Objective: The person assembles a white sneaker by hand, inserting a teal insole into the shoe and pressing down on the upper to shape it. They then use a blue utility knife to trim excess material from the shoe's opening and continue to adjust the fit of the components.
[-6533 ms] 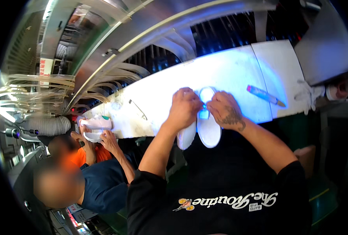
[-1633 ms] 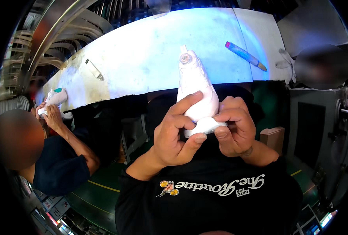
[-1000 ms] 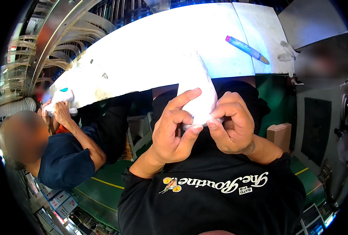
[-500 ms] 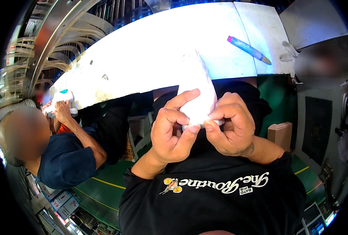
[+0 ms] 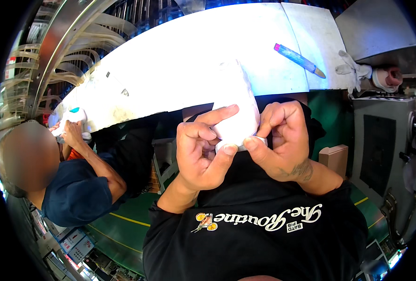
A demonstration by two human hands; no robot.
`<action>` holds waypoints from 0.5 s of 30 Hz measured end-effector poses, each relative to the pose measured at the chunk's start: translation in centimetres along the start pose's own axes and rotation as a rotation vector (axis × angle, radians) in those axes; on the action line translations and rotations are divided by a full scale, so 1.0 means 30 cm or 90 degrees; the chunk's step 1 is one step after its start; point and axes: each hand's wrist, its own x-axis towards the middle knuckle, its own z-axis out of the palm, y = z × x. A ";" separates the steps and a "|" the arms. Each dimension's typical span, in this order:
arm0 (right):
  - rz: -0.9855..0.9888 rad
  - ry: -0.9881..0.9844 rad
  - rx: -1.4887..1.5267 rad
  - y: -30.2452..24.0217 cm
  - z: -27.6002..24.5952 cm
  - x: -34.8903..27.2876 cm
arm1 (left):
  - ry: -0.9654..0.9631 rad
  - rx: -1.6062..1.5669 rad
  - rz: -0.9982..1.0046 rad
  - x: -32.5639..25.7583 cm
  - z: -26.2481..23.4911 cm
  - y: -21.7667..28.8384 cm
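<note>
I hold a white shoe (image 5: 235,103) up close in front of my chest, its toe pointing away toward the bright white table (image 5: 180,61). My left hand (image 5: 201,150) grips the near end from the left, index finger laid across the shoe and thumb under its rim. From the right, my right hand (image 5: 283,140) pinches the same rim between thumb and fingers. Both hands hold the shoe clear of the table.
A blue and pink marker (image 5: 299,60) lies on the table's right part, with a white glove (image 5: 353,70) and a tape roll (image 5: 386,78) beyond it. At the left, a person in a dark blue shirt (image 5: 77,196) handles a white object (image 5: 72,117). A grey machine (image 5: 386,145) stands at right.
Since 6.5 s ago I lifted one white shoe off the table and brought it close to my chest. Over the last second my hands only shifted slightly on its rim.
</note>
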 end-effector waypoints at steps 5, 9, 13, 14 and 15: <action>0.219 -0.124 -0.022 -0.068 -0.079 0.055 | -0.032 -0.028 -0.023 0.014 -0.007 0.007; 0.104 -0.139 -0.097 -0.110 -0.110 0.086 | -0.093 -0.026 -0.015 0.040 0.014 0.053; 0.007 -0.135 -0.101 -0.116 -0.119 0.118 | -0.115 0.103 -0.025 0.041 0.031 0.070; -0.065 -0.172 -0.160 -0.124 -0.124 0.135 | -0.115 0.151 -0.036 0.041 0.034 0.086; -0.138 -0.211 -0.217 -0.131 -0.130 0.158 | -0.115 0.232 -0.031 0.049 0.036 0.118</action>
